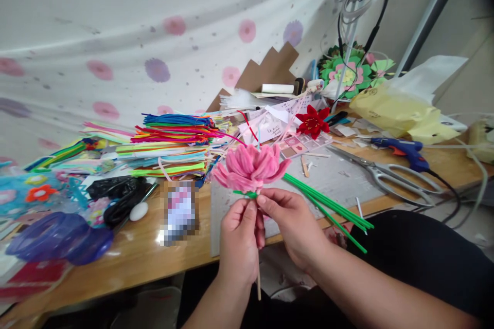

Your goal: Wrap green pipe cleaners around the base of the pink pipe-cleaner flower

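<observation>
A pink pipe-cleaner flower (250,166) stands upright on a thin wooden stick (259,280) in front of the table edge. My left hand (240,239) is closed round the stick just under the bloom. My right hand (290,221) pinches a green pipe cleaner (244,194) at the flower's base. Several long green pipe cleaners (328,205) lie on the grey cutting mat (332,177) to the right of my hands.
A stack of coloured pipe cleaners (170,141) lies at the centre left. Large scissors (389,172) and a blue glue gun (405,150) rest on the right. A red flower (313,121), a purple plastic lid (57,239) and a yellow bag (397,113) are also there.
</observation>
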Demonstrator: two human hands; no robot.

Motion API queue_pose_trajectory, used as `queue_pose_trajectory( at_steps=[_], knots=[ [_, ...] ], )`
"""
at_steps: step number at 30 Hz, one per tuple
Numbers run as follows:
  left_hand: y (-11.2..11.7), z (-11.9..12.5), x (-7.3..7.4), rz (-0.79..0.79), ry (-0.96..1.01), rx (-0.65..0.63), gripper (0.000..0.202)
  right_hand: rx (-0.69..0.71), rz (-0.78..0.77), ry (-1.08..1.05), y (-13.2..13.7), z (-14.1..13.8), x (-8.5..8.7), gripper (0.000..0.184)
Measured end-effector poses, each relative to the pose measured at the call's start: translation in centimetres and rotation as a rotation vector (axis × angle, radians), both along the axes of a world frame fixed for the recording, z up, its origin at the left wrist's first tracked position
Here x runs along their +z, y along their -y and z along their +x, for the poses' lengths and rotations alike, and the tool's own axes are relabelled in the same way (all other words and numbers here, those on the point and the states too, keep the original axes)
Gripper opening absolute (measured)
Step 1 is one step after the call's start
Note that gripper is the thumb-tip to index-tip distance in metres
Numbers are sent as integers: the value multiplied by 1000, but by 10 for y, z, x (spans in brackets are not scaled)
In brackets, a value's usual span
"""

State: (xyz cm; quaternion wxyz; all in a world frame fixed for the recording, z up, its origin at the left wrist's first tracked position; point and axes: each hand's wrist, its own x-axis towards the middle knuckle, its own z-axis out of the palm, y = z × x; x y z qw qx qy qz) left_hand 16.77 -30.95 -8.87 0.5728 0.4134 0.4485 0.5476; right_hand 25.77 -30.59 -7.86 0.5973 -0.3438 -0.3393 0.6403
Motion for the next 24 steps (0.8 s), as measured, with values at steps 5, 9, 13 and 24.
queue_pose_trajectory(
  at_steps=[5,9,13,24],
  knots=[
    [-1,-1,-4,12,-73,-44,31,78,-90,-234,3,-7,0,26],
    [-2,-2,-4,16,-74,-87,30,95,-122,-278,-1,-9,-2,32],
    [-5,-5,-6,38,-147,-93,29,113,-34,-133,-7,-7,-10,32],
    [-10,-15,-13,135,-155,70,16,-498,573,953,3,3,-15,14]
  ],
)
